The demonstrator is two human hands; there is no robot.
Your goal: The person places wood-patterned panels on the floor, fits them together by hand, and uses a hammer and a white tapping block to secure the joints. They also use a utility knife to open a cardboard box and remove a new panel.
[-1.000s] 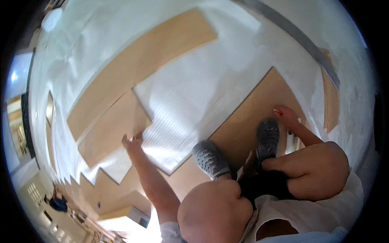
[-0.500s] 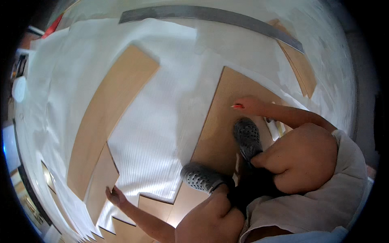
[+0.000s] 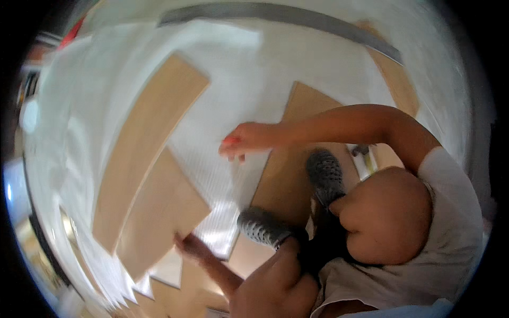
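The white ribbed underlay (image 3: 222, 175) is overlaid at the left by a long plank (image 3: 151, 143), whose lower right edge is closely bordered by the short plank (image 3: 164, 212). At the far side the underlay is bounded by a grey strip (image 3: 281, 14), with further planks (image 3: 396, 79) seen at the right. The wide board (image 3: 281, 185) is occupied by grey perforated shoes (image 3: 262, 227) and is partly hidden by the right forearm. Stepped floor planks (image 3: 185, 291) are seen at the lower edge.

The near corner of the short plank is gripped by the left hand (image 3: 191, 248), which is blurred. A small red object (image 3: 231, 141) is enclosed by the curled right hand (image 3: 249, 140) above the underlay.

Compared with half a second ago, the right hand is shifted leftward off the wide board, and the short plank is presented more broadly, its right corner brought farther right.
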